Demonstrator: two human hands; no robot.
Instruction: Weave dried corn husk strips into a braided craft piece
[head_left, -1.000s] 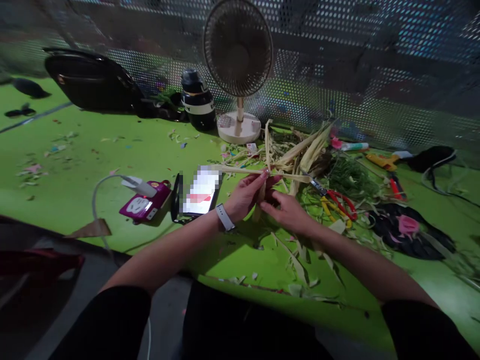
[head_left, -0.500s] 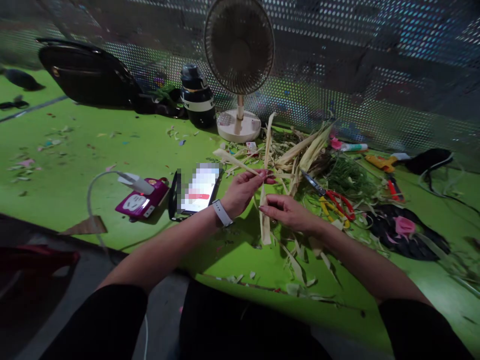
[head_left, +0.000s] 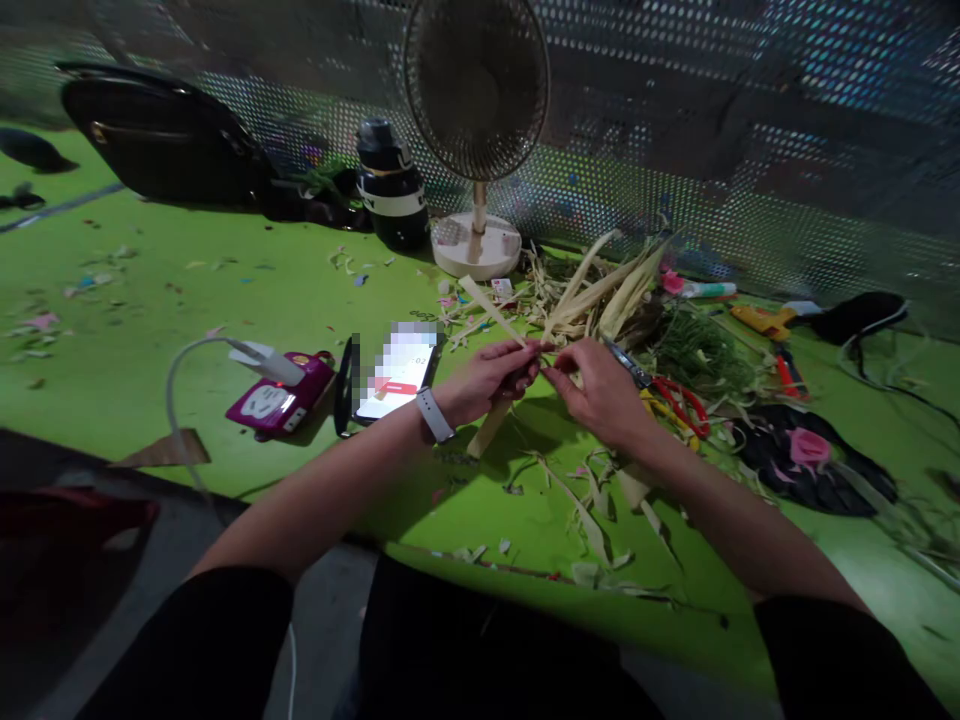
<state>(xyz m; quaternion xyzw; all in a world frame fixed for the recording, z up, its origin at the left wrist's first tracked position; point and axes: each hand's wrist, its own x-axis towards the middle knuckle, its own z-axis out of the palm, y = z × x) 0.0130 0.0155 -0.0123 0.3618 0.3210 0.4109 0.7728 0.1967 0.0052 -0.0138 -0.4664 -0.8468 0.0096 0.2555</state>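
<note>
Chiefly, one green table [head_left: 277, 290], near edge partly hidden from me by a lap in black. One perforated screen [head_left: 712, 130] behind it, running out of sight above and to both sides. One fan [head_left: 477, 110], top of its cage cut off. One black bag [head_left: 161, 145], far left, details lost in shadow. One heap of dry husks [head_left: 626, 300], right of the fan's base, lower layers buried. One dark bottle [head_left: 394, 205], lettering only partly readable. Two bare hands over the table's middle: left hand [head_left: 484, 385], pinched closed on pale husk strips [head_left: 490, 307], which stick out above and below it, their meeting place covered by the fingers; right hand [head_left: 606, 392], curled, fingertips just beside the left's, the space between thumb and forefinger too small to judge, so whether it grips a strip I cannot tell. One black object [head_left: 821, 492], kind unclear, at right. One purple socket block [head_left: 262, 405], top partly covered by a white plug [head_left: 281, 368]. One lit phone [head_left: 394, 375], display partly blurred into squares. One pair of red-handled scissors [head_left: 688, 405], near the right wrist. One pink flower [head_left: 810, 448], on the black object.
</note>
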